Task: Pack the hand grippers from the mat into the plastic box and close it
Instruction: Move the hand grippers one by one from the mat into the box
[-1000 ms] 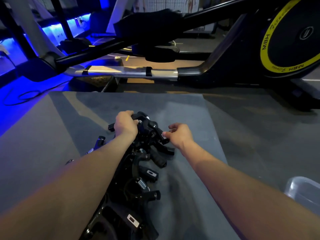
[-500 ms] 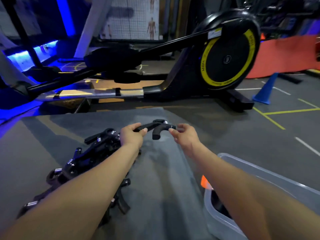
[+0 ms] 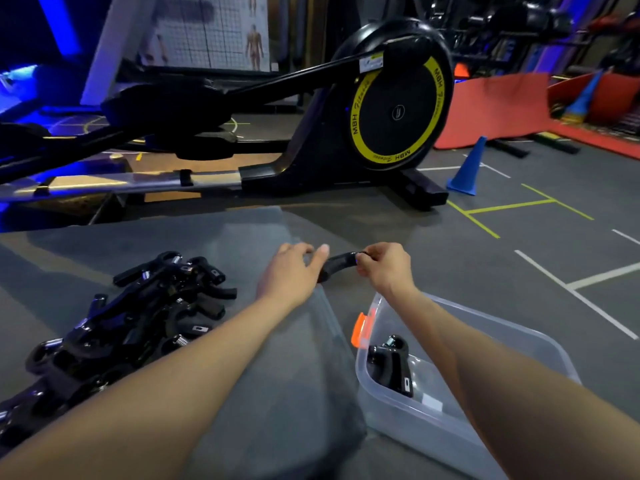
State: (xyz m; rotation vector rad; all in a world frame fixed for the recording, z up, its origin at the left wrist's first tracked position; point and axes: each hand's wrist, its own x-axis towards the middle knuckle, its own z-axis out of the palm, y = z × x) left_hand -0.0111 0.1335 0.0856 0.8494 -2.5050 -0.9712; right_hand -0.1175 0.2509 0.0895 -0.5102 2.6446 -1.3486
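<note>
Clear plastic box (image 3: 540,344) with orange latch (image 3: 359,329), lid off, one hand gripper (image 3: 393,363) inside, right hand (image 3: 384,268) pinching another black gripper (image 3: 337,266) beyond the box, left hand (image 3: 294,271) loose-fingered beside it, gripper pile (image 3: 135,320) on grey mat (image 3: 270,368), elliptical trainer (image 3: 391,109) behind, blue cone (image 3: 465,169) on gym floor.

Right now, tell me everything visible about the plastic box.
The plastic box is clear, rectangular, with rounded corners and an orange latch on its near-left rim. It sits open, no lid on it, on the grey floor just right of the mat. One black hand gripper lies inside. The right forearm crosses above it, hiding part.
</note>
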